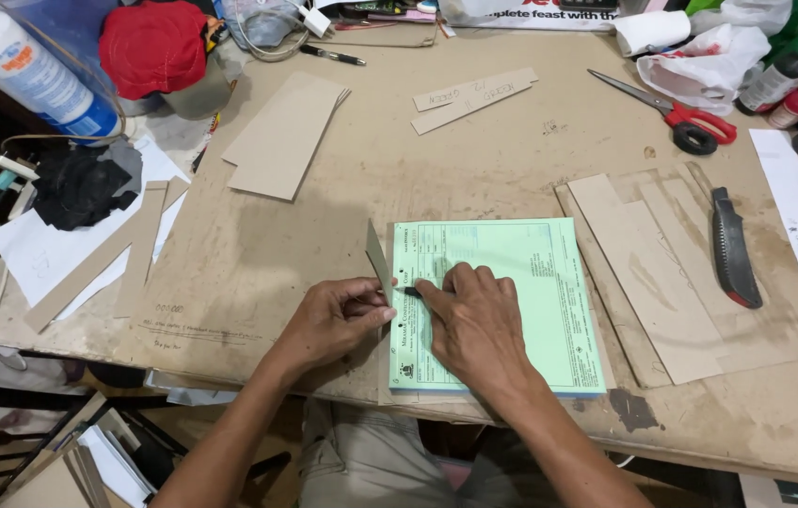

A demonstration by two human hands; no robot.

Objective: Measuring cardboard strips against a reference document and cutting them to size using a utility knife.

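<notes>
A pad of pale green printed forms lies on the cardboard-covered worktable in front of me. My left hand pinches a narrow cardboard strip that stands on edge along the pad's left side. My right hand rests flat on the pad's left half, with its fingers pressing near the strip. A small dark object shows under the right fingertips; what it is I cannot tell.
Cardboard pieces lie right of the pad, beside a black utility knife. Red-handled scissors sit at the back right, cardboard sheets at the back left, a white bottle, a red cap and strips at the left.
</notes>
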